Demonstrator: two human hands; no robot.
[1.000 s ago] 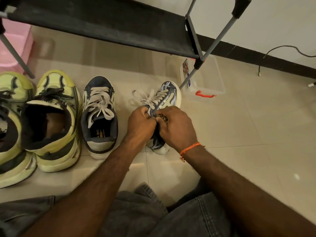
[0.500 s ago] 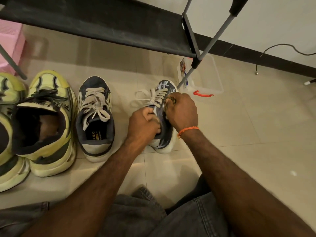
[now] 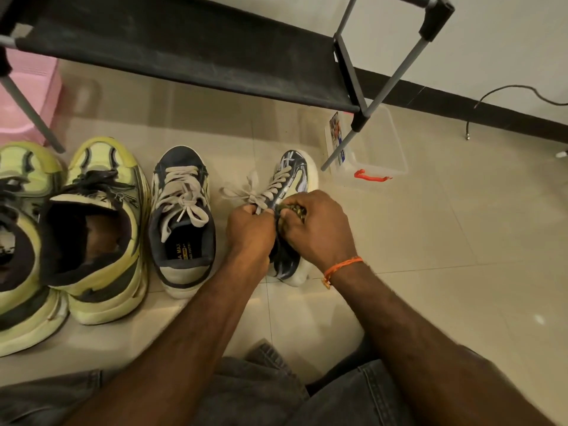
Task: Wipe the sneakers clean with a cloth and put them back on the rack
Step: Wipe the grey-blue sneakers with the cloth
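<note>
Navy sneaker point(image 3: 293, 167) tilted on floor below rack point(image 3: 184, 53), beside its mate point(image 3: 181, 222); left hand point(image 3: 250, 232) grips collar and laces; right hand point(image 3: 316, 232) pinches bunched cloth point(image 3: 292, 210) against upper; risks: shoe tipping under pressure; laces snagging cloth.

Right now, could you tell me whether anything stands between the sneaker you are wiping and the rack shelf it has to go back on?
Nothing visible does. The navy sneaker sits tilted on the floor just in front of the rack shelf, whose visible black surface holds nothing. The rack's grey leg stands just right of the toe, beside the path rather than across it.
</note>
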